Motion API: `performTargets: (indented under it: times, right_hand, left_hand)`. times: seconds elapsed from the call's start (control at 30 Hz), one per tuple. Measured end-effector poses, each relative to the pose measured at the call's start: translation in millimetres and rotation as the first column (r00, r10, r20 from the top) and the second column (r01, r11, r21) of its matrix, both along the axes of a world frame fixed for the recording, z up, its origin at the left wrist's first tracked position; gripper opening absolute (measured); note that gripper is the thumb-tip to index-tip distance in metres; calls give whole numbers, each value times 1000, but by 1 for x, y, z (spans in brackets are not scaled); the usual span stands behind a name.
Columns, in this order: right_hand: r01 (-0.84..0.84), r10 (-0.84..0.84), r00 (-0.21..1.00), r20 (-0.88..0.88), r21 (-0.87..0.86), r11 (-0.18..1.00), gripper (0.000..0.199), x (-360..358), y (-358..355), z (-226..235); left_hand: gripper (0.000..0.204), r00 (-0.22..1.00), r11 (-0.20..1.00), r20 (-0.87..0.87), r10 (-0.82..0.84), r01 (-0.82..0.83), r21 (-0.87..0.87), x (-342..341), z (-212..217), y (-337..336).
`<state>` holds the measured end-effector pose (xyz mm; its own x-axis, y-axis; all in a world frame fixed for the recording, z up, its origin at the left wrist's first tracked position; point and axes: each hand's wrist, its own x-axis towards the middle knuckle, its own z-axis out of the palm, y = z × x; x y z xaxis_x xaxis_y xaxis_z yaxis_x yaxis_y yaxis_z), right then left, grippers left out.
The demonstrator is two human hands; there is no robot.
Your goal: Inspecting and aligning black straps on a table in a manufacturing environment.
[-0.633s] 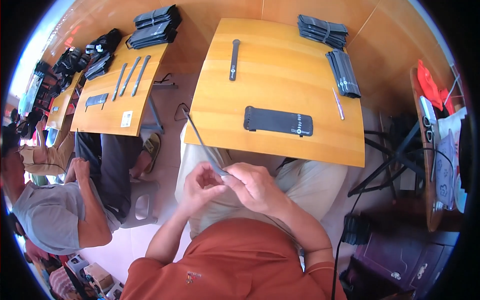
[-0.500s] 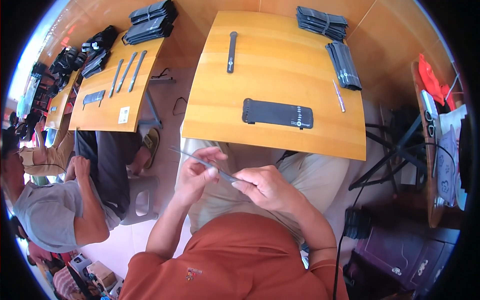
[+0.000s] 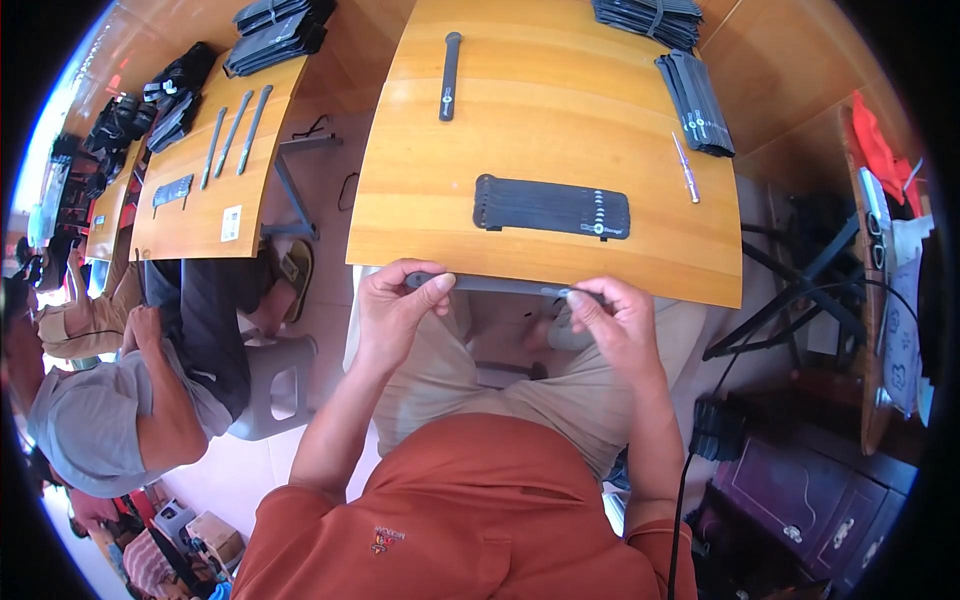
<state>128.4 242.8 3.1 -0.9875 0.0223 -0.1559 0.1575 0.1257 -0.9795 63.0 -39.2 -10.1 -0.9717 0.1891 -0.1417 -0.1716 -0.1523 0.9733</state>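
Note:
A thin dark grey strip (image 3: 505,287) with rounded ends is stretched level between my hands, just off the near edge of the wooden table (image 3: 410,215). My left hand (image 3: 392,312) pinches its left end between thumb and fingers. At the other end, my right hand (image 3: 622,322) grips it the same way. Beyond them on the tabletop lies a flat black panel (image 3: 550,207) with a row of pale marks at its right side. A similar dark strip (image 3: 450,80) rests farther back on the left.
On the table's right lie a slim purple-and-white tool (image 3: 686,168) and a black folded bundle (image 3: 694,105), with a tied black stack (image 3: 650,18) behind. At left, a seated person in grey (image 3: 120,410) is beside another table (image 3: 205,225). A black cable (image 3: 682,510) hangs at my right.
My hands have moved apart and forward toward the table edge. The strip, slanted before, now runs level between them. The view has shifted, so the table sits higher in the frame.

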Motion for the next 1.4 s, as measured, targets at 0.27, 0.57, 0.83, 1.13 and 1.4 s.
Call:
performTargets:
  times: [0.27,0.57,0.83,1.13,1.4]
  right_hand:
    - [162,-164,986,-36,-62,985,21,-15,29,-15]
    - [320,-305,945,-119,144,936,18,-30,42,-15]
    - [343,-332,938,-99,150,927,17,-38,49,-20]
    - [344,-323,939,-117,300,890,16,-44,54,-24]
    - [323,-277,946,-170,410,853,13,-50,53,-22]
  left_hand:
    - [12,990,999,136,-42,44,-16,-27,4,21]
    - [15,990,975,133,-46,73,-208,-56,-4,38]
    - [20,990,967,138,-25,59,-246,-63,-5,43]
    - [18,989,866,144,-37,104,-490,-71,3,50]
    - [18,982,850,177,-62,145,-506,-76,5,51]
